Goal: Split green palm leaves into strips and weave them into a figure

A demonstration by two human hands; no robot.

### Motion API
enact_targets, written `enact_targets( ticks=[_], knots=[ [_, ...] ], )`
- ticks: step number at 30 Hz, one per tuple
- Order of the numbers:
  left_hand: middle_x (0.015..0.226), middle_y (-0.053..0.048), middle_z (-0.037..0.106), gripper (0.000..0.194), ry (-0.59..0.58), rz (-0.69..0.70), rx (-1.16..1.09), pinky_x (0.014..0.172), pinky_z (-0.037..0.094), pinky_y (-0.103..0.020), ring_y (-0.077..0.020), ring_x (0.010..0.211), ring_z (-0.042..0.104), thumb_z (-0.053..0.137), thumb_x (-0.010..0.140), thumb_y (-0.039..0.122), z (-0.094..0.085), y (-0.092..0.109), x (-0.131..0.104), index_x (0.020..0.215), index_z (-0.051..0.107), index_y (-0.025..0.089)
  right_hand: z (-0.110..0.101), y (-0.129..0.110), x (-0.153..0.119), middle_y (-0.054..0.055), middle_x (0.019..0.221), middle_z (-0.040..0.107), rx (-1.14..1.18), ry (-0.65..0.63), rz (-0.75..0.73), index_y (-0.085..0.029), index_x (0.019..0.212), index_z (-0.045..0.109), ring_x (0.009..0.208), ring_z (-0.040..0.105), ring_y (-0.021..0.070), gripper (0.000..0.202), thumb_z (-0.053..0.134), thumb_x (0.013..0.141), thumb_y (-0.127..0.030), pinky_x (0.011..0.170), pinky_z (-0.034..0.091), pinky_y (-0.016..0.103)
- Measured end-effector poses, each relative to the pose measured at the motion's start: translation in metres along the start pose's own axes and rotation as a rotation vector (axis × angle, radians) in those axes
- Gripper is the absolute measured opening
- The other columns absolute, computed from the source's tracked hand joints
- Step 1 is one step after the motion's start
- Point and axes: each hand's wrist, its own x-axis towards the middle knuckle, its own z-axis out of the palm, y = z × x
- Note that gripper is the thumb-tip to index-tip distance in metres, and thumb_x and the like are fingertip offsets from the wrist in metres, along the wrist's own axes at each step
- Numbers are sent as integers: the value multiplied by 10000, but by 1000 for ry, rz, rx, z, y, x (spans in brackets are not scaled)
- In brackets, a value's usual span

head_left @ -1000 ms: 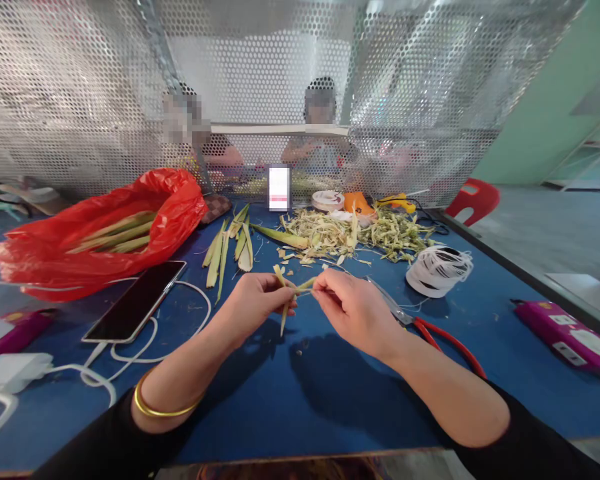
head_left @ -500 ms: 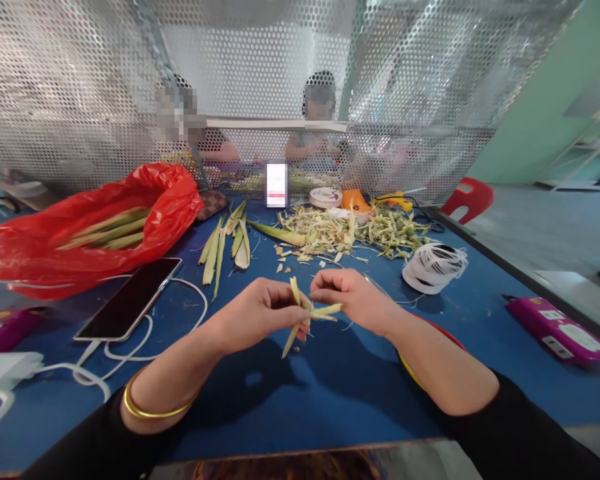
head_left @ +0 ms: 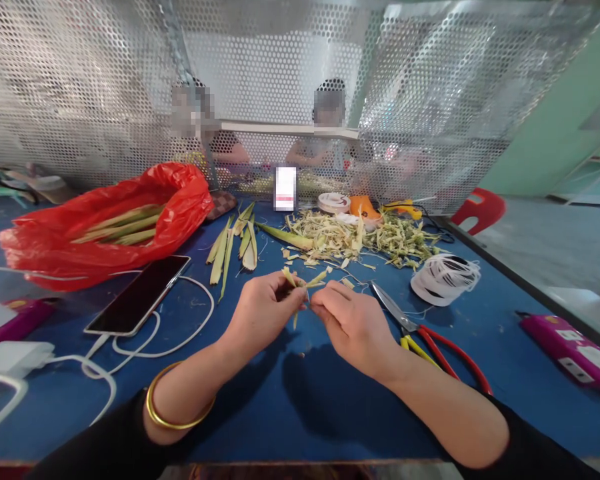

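The left hand (head_left: 267,307) is pinching splayed, flat, yellow-green fibrous leaf strips (head_left: 319,277) at its fingertips; the right hand (head_left: 355,323) is pressing its fingertips together just beside them, any grip too small to tell. Rightward, one pair of red-handled steel scissors (head_left: 407,324) and one white cord coil (head_left: 443,283) are lying; beyond the fingers, two adjoining shred heaps (head_left: 333,237) are spreading; leftward, one crinkled red plastic bag (head_left: 45,257) is sagging.

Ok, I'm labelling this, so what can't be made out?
All in the head view:
Leaf strips: where they meet, hidden by the left hand.
Right hand: what, if anything, it pinches, covered by its own fingers.
Yellow handles: ends hidden behind the right forearm.
Bright screen: text too washed out to read.
Purple box: cut off by the left edge.
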Motion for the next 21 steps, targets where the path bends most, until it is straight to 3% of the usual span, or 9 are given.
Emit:
enact_targets(
  ticks=[3,5,8,11,13,16,18,21],
  knots=[
    [620,16,643,155,-54,47,144,522,386,-209,-114,564,544,540,775,245,2,3,-3,720,654,157,-3,-1,-2,26,687,520,-180,-24,-85,-158,767,609,557,441,120,254,395,901,-135,518,294,247],
    [564,26,607,154,-148,53,200,492,355,-202,-101,524,509,530,761,216,1,6,-5,672,641,157,-8,1,-1,24,689,523,-198,-17,-66,-163,759,614,550,436,118,254,401,892,-129,508,279,249],
    [552,28,595,141,-345,39,150,492,366,-197,-95,510,510,531,750,188,-5,8,-5,645,620,157,-15,8,6,18,723,551,-10,-24,37,-175,748,608,616,484,116,188,474,878,-159,548,317,233],
    [634,6,643,97,-479,25,-32,557,438,-214,-117,579,582,540,771,200,-10,8,-4,739,620,157,-19,18,15,-8,672,550,295,-103,195,-177,692,588,622,480,110,139,566,829,-192,570,346,223],
    [661,0,654,85,-463,21,-132,605,472,-234,-130,620,611,545,786,210,-12,8,-2,795,611,158,-16,22,18,-29,616,525,481,-130,365,-175,674,580,567,432,98,141,588,804,-229,535,330,219],
    [665,4,651,83,-333,40,-168,656,483,-245,-131,653,617,550,801,223,-12,7,1,797,605,161,-8,24,18,-46,571,486,675,-140,557,-170,679,584,517,368,83,166,600,784,-298,495,291,212],
    [665,6,650,95,-239,48,-156,667,481,-245,-130,660,615,551,807,236,-11,5,3,798,609,162,-3,22,16,-40,586,507,709,-155,551,-168,697,597,526,385,86,162,601,782,-306,501,300,214],
    [669,4,656,111,-107,40,-126,655,481,-249,-134,648,613,563,802,259,-9,1,4,790,616,162,1,14,9,-21,628,530,513,-113,362,-177,692,601,575,446,106,138,580,810,-246,542,346,232]
  ],
)
